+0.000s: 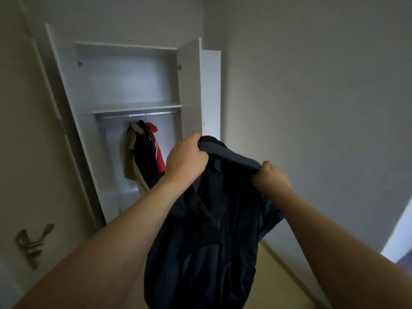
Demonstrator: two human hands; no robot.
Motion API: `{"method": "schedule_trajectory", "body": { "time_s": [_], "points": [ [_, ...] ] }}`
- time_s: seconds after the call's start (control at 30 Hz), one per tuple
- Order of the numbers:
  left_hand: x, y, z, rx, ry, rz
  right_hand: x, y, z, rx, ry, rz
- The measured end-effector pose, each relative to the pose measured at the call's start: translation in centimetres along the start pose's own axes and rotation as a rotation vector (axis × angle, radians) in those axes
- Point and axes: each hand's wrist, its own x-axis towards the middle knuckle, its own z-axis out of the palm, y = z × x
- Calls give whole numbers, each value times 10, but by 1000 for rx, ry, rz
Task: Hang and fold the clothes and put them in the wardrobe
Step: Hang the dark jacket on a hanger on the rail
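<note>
Fabric of a dark navy garment (207, 230) hung limp and creased, a collar-like fold showing near the middle. It was held up in the air before the open white wardrobe (133, 85), where a few clothes (145, 152) were already hung from the rail (138, 114). Its upper edge was gripped at one end by the left hand (186, 160), fingers curled tight, and at the other by the right hand (269, 177), likewise closed round the cloth.
</note>
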Motion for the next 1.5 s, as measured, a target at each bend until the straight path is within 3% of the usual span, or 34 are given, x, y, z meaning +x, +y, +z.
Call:
{"method": "schedule_trajectory", "body": {
  "time_s": [0.27,0.43,0.53,0.67,0.77,0.9,1.0,1.1,1.17,1.2,1.3,1.37,1.5],
  "points": [
    [160,-189,13,-108,-6,-241,140,-145,102,634,-83,-121],
    [237,-319,23,-203,-69,-262,231,-224,158,632,-119,-215],
    [281,-374,29,-293,-182,-321,284,-277,190,713,-173,-178],
    [344,-427,44,-457,-189,-370,348,-333,230,849,-252,-140],
    [387,-472,61,-451,-228,-398,400,-356,263,887,-297,-48],
    [447,-535,82,-348,-426,-412,481,-383,322,988,-400,49],
    [491,-591,94,-338,-671,-475,541,-412,371,982,-459,56],
    [523,-651,91,-620,-869,-598,591,-440,408,1049,-539,62],
    [547,-695,90,-811,-816,-725,624,-461,432,1138,-575,105],
    [561,-717,90,-782,-737,-797,641,-473,443,1185,-589,133],
    [607,-781,96,-331,-460,-963,684,-514,475,1233,-651,196],
    [641,-823,102,-114,-427,-1030,707,-540,501,1222,-724,239],
    [713,-896,111,54,-339,-1084,756,-581,554,1084,-760,191]
  ]
}}
